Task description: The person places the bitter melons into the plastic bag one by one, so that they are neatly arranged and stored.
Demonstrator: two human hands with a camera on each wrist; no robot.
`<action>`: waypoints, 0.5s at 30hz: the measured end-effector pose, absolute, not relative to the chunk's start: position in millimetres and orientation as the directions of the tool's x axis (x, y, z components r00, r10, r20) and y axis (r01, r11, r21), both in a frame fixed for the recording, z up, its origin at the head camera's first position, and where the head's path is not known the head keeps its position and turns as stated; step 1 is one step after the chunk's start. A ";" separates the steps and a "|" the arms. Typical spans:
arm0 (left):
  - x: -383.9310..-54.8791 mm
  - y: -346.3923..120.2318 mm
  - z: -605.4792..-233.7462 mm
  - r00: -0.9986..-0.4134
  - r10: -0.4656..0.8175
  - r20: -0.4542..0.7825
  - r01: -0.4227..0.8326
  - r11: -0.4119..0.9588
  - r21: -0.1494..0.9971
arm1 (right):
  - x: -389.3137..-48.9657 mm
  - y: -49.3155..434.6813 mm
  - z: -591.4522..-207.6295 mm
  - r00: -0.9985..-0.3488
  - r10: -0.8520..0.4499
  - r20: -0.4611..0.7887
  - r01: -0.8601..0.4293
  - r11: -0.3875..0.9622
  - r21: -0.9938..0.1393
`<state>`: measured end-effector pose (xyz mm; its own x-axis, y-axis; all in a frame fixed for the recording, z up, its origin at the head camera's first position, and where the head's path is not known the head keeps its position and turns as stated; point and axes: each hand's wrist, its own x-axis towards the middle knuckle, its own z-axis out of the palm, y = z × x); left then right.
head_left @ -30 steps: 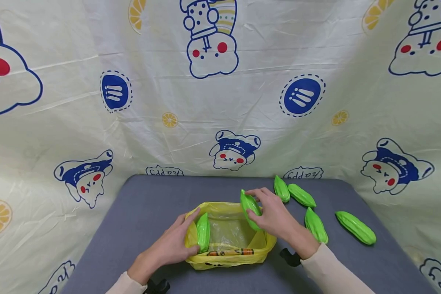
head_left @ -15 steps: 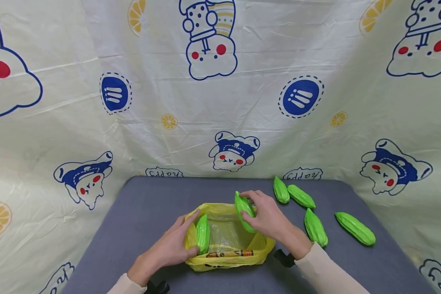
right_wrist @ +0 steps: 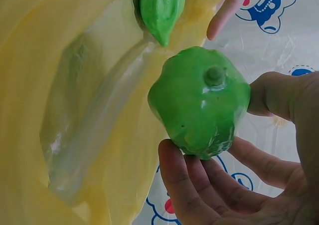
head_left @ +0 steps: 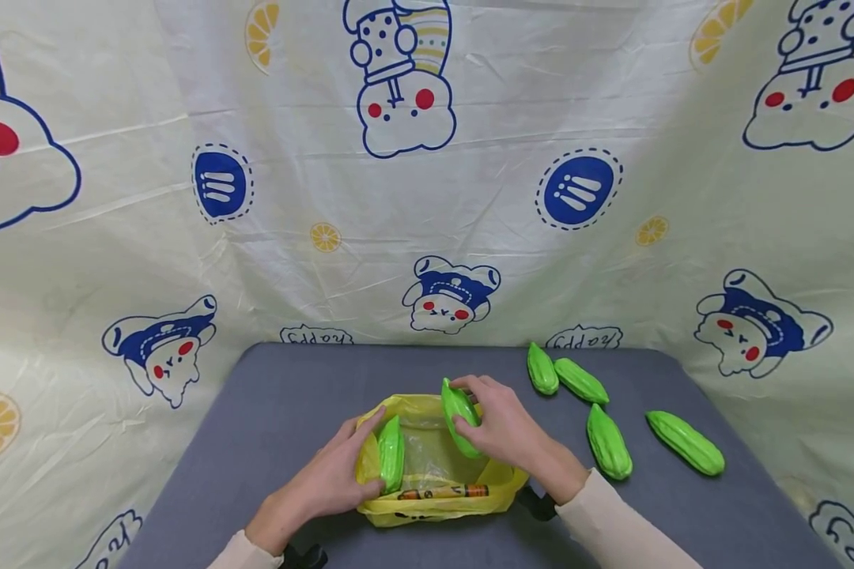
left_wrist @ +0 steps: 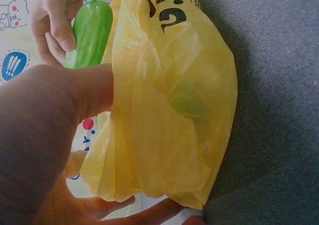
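A yellow plastic bag (head_left: 470, 506) stands on the table with its mouth spread open upward. My left hand (head_left: 338, 470) holds its left rim, the thumb tip hidden behind the edge in the left wrist view. One ridged green gourd (head_left: 391, 458) lies inside at the bag's left side, close to that hand. Over the right part of the mouth, my right hand (head_left: 505, 423) grips a second ridged green gourd (right_wrist: 199, 105) between thumb and fingers. That gourd is tilted, its pointed end up and its stubby stem end facing the right wrist camera.
Several more ridged green gourds lie on the grey table (head_left: 299, 395) to the right: two touching near the back edge, one gourd (head_left: 609, 442) nearer, another gourd (head_left: 685, 442) farther right. A printed sheet (head_left: 270, 261) hangs behind the table.
My right hand has carried its gourd leftward and slightly down, farther over the bag's mouth. The left hand and the bag hold nearly the same place.
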<state>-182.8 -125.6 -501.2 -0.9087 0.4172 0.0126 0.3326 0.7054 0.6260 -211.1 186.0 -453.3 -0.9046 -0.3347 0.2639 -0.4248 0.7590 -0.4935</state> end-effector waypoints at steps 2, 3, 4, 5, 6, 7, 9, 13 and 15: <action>-182.8 -125.5 -502.1 -0.909 0.417 0.011 0.333 0.709 0.622 | -211.0 184.5 -454.8 -0.908 -0.333 0.255 -0.418 0.758 -0.500; -182.8 -125.4 -502.3 -0.909 0.417 0.010 0.333 0.710 0.621 | -211.1 183.8 -455.4 -0.909 -0.332 0.251 -0.415 0.757 -0.505; -182.8 -125.2 -502.6 -0.909 0.416 0.009 0.332 0.711 0.620 | -211.1 183.0 -455.7 -0.911 -0.331 0.245 -0.411 0.755 -0.510; -182.8 -125.1 -502.7 -0.910 0.415 0.009 0.331 0.712 0.619 | -211.1 182.1 -455.9 -0.911 -0.332 0.243 -0.411 0.753 -0.514; -182.9 -124.9 -502.8 -0.910 0.415 0.010 0.331 0.711 0.620 | -211.2 181.4 -456.2 -0.912 -0.333 0.239 -0.410 0.750 -0.519; -182.8 -124.7 -502.8 -0.911 0.413 0.011 0.331 0.712 0.619 | -211.2 180.4 -456.4 -0.914 -0.332 0.235 -0.406 0.750 -0.522; -182.3 -124.5 -502.7 -0.911 0.411 0.012 0.330 0.712 0.619 | -211.0 178.6 -456.5 -0.918 -0.328 0.221 -0.396 0.750 -0.531; -181.6 -124.6 -502.1 -0.911 0.413 0.016 0.334 0.711 0.619 | -210.1 174.9 -457.0 -0.928 -0.321 0.190 -0.372 0.751 -0.546; -181.4 -124.9 -501.7 -0.910 0.414 0.017 0.335 0.711 0.619 | -209.5 173.1 -457.4 -0.928 -0.324 0.183 -0.370 0.747 -0.553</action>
<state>-181.4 -124.9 -501.7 -0.9100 0.4143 0.0173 0.3353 0.7106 0.6186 -209.5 173.1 -457.4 -0.9281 -0.3244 0.1825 -0.3697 0.7470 -0.5525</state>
